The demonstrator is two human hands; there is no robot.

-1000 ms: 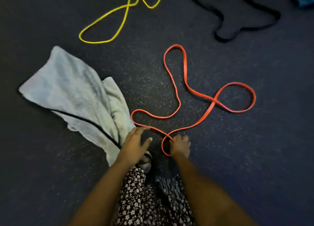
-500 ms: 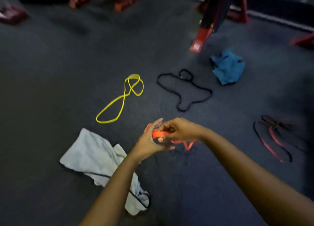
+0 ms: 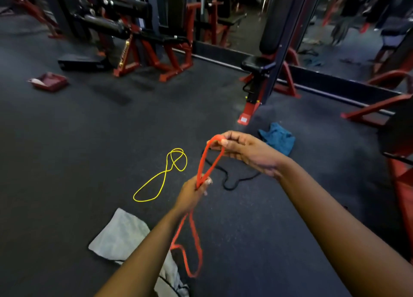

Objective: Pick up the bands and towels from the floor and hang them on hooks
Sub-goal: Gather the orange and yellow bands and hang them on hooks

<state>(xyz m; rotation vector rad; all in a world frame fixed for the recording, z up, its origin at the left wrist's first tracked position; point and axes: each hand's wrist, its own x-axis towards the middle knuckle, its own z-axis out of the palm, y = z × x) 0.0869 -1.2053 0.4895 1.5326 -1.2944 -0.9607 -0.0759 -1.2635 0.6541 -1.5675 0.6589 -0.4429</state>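
The orange band (image 3: 214, 138) I hold looks like smooth, matt rubber. The grey towel (image 3: 120, 234) and blue towel (image 3: 279, 138) are soft cloth. The floor (image 3: 78, 151) is dark, speckled, matt and grainy.

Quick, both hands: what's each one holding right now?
Left hand: closed, grip on the orange-red rubber resistance band.
Right hand: closed, pinching the same band's top loop.

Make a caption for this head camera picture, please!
Left hand and right hand hold the orange band; yellow band, grey towel lie on floor.
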